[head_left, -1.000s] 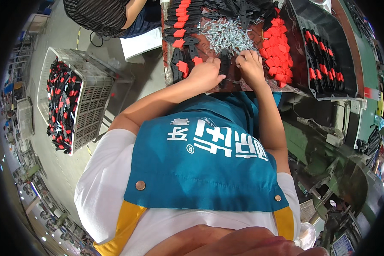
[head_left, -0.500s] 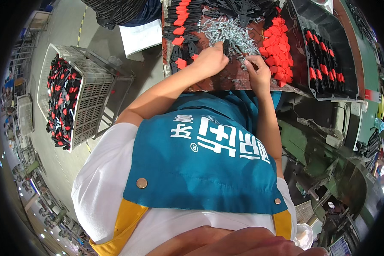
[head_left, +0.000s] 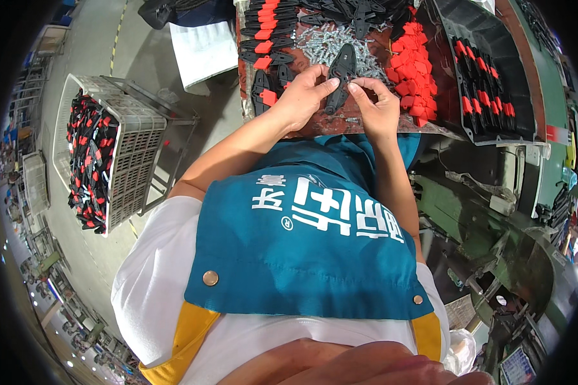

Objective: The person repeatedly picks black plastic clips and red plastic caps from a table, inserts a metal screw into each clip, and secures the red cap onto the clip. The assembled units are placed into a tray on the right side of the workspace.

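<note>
My left hand (head_left: 302, 97) grips a long black plastic piece (head_left: 344, 63), pointed oval in shape, between thumb and fingers. The piece stands nearly upright over the near part of the worktable (head_left: 295, 130). Against its right edge, the thumb and forefinger of my right hand (head_left: 377, 108) are pinched together; what they hold, if anything, is too small to make out. Just beyond lies a heap of small silvery metal pins (head_left: 315, 45). A pile of red plastic pieces (head_left: 412, 77) lies right of my right hand.
Black pieces with red tabs (head_left: 263, 46) line the table's left side. More black parts (head_left: 361, 16) lie at the back. On the right, a black bin (head_left: 508, 83) holds rows of black-and-red pieces. A crate (head_left: 131, 151) full of such pieces stands left, on a metal stand.
The black piece has turned its broad face into view and come nearer my body. My right hand has moved left from the metal pins to the piece's edge.
</note>
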A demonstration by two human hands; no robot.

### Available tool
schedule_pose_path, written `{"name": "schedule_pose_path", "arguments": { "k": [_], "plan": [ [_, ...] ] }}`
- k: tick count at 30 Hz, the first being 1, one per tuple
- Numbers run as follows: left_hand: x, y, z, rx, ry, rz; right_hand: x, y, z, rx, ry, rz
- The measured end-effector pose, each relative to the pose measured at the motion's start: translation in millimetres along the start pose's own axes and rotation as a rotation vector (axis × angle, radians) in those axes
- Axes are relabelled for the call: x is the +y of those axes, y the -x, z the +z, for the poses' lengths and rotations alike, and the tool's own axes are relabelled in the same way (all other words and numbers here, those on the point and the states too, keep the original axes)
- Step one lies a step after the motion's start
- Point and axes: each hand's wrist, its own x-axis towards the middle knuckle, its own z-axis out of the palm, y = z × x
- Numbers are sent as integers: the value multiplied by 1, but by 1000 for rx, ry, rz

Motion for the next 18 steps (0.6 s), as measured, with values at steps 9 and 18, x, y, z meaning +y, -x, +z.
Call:
{"name": "schedule_pose_path", "arguments": {
  "k": [9, 18],
  "plan": [
    [-1, 3, 4, -9, -199, 112, 4, 3, 3, 44, -112, 33],
    [-14, 0, -1, 57, -77, 63, 25, -18, -18, -180, 57, 24]
  ]
}}
